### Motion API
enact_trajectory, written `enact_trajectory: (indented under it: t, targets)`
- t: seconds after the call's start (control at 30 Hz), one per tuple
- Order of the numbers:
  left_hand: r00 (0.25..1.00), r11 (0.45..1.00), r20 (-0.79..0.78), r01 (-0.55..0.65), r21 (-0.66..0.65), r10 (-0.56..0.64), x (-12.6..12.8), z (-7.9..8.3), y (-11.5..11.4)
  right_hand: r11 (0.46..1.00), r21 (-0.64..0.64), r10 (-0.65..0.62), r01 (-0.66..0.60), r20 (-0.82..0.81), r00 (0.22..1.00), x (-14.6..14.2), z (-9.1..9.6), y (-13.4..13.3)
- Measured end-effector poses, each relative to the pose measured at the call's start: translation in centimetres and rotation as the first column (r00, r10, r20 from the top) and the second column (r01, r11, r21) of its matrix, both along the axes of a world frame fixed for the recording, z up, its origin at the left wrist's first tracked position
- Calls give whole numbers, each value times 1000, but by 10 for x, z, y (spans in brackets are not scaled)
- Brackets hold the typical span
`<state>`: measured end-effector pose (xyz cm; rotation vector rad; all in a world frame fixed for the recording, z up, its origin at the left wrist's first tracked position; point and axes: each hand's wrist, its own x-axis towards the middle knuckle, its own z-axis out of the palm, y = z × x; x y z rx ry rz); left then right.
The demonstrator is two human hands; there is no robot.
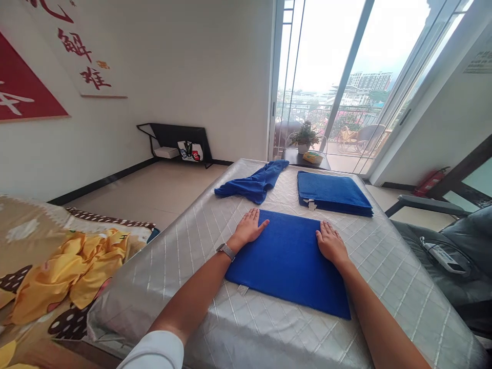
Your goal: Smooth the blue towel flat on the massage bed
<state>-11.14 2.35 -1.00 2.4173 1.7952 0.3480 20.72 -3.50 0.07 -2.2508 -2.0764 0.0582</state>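
Observation:
A folded blue towel lies flat on the grey quilted mattress in front of me. My left hand, with a watch on the wrist, lies flat and open on the towel's far left corner. My right hand rests flat and open on its far right edge. Behind it sits a stack of folded blue towels. A crumpled blue towel lies at the far left of the mattress.
A bed with a brown and yellow cover stands to the left. A grey chair with a remote control is on the right. A small table with a potted plant stands before the glass balcony doors.

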Motion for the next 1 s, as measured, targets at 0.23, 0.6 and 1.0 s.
enact_trajectory:
  t: [0.23, 0.6, 1.0]
  targets:
    - [1000, 1000, 8, 5, 7, -5, -1, -2, 1, 999, 34, 7, -9, 37, 999, -1, 2, -3]
    - [999, 1000, -39, -26, 5, 26, 1, 5, -4, 1000, 28, 10, -11, 24, 1000, -5, 4, -10]
    - [915, 882, -80, 403, 243, -396, 134, 32, -46, 1000, 12, -4, 4, -16, 1000, -6, 2, -9]
